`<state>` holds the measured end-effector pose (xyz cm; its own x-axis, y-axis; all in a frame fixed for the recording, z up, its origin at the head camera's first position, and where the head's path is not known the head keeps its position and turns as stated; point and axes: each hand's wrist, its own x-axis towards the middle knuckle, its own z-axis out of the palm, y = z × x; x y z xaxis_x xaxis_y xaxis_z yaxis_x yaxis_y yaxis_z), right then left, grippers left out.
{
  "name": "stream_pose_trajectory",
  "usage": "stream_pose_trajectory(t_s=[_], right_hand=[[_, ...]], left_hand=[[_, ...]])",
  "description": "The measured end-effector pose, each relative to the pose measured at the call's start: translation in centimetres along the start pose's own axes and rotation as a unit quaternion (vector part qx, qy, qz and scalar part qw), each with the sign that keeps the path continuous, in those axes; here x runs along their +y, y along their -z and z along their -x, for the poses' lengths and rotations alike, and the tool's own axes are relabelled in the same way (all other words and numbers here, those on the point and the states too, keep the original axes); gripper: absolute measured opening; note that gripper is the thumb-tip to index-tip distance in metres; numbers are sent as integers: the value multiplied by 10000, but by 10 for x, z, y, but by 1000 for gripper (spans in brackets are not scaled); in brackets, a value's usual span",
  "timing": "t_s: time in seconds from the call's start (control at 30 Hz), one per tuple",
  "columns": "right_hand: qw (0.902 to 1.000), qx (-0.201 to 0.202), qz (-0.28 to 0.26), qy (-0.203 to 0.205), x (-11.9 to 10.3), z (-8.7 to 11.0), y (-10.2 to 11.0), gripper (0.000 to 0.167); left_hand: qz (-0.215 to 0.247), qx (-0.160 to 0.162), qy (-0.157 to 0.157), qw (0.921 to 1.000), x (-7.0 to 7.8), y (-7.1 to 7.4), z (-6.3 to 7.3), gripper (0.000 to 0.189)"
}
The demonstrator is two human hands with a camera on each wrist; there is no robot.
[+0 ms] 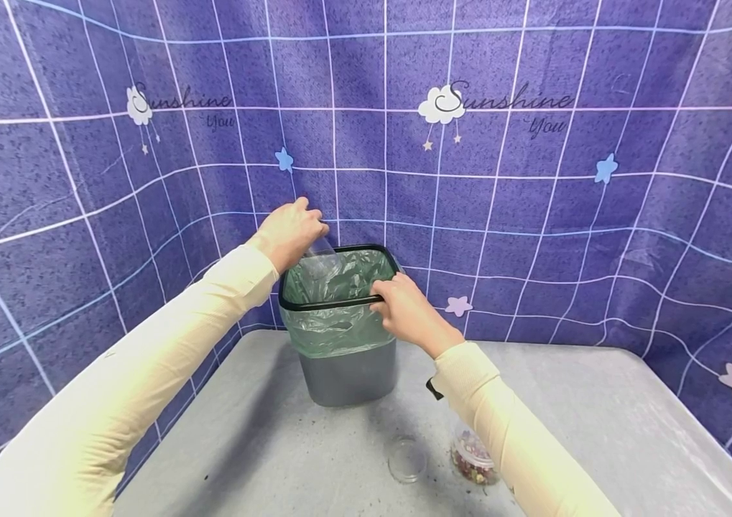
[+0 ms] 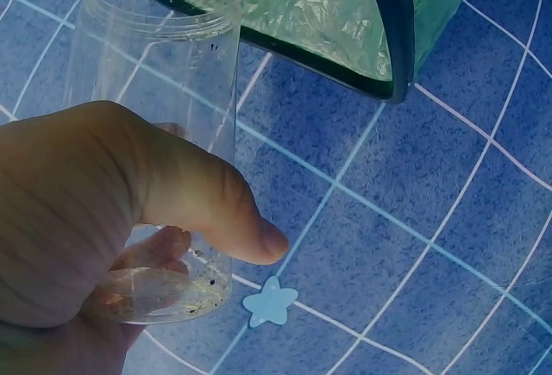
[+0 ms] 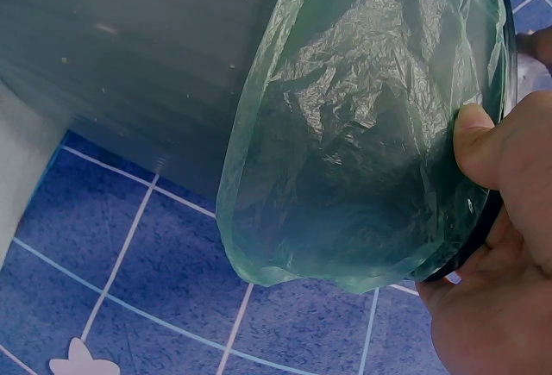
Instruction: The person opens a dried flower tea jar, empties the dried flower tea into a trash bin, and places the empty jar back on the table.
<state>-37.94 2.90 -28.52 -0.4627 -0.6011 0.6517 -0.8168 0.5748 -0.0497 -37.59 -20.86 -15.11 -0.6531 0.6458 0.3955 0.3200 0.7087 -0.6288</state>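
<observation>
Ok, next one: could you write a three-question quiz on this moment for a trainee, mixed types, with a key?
1. Which hand holds the clear, cylindrical plastic jar?
2. True or false: part of the translucent green plastic liner hangs over the outside of the tapered grey bin.
3. Fill in: the right hand grips the bin's black ____.

Key:
1. The left hand.
2. True.
3. Rim.

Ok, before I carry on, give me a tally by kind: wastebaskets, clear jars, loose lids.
Grey wastebasket: 1
Clear jars: 2 (held jar in the left hand; jar of reddish bits on the table)
Loose clear lid: 1
Total: 4
</observation>
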Motion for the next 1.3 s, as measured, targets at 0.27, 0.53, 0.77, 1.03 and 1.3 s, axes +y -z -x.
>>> stream_pose_trajectory(t_s=[0.27, 0.53, 0.77, 1.03, 1.3], right_hand=[[9999, -72, -17, -71, -1, 1, 0, 18], [9998, -145, -36, -128, -1, 0, 1, 17], [9999, -125, 18, -81, -1, 0, 2, 17], [9999, -132, 27, -104, -1, 0, 2, 18], [10000, -19, 60, -11, 0, 0, 1, 19]], left_hand=[[503, -270, 382, 9976, -4, 1, 4, 34], [947, -519, 748, 9913, -13, 8, 12, 41], [1229, -480, 915, 9870, -20, 12, 18, 46], [1973, -150, 1292, 9717, -29, 15, 28, 49], [2653, -60, 1890, 9454, -26, 18, 39, 58]])
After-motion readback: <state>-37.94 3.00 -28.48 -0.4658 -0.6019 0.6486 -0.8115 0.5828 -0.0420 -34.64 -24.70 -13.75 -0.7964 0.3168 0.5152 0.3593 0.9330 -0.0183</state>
